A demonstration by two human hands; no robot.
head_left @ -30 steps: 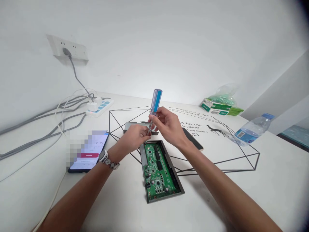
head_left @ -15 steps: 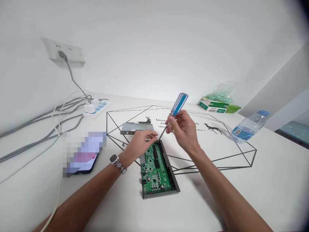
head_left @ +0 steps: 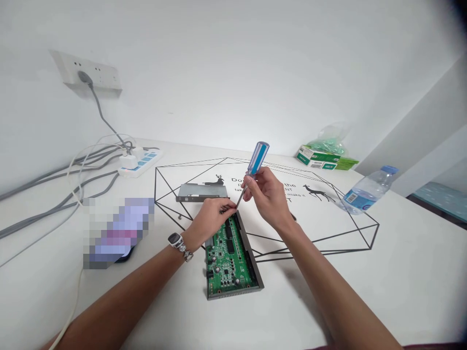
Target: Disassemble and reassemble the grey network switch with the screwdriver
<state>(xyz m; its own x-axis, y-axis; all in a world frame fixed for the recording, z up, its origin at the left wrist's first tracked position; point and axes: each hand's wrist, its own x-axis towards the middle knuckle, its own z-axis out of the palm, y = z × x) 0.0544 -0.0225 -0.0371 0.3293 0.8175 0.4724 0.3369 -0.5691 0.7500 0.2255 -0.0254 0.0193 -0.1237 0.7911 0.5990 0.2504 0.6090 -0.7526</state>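
Note:
My right hand [head_left: 268,197] is closed round a screwdriver [head_left: 257,159] with a clear and blue handle. The screwdriver tilts a little, its shaft pointing down at the far end of a green circuit board [head_left: 226,272]. That board lies in an open dark metal case [head_left: 251,253] on the table. My left hand [head_left: 209,218], with a watch on the wrist, pinches at the screwdriver's tip over the case's far edge. Its fingertips hide the tip and whatever may be between them. Behind the left hand lies a flat grey metal cover [head_left: 200,190].
Left of the case lies a phone [head_left: 122,231] with a blurred screen. A power strip [head_left: 140,163] with cables stands at the back left. A small screw [head_left: 180,217] lies near the cover. At the right are a water bottle [head_left: 368,192] and green-white boxes [head_left: 317,156].
The screwdriver stands more upright than before, and my left fingertips are now closer against its shaft. The whole view has shifted slightly, so things appear a little further left.

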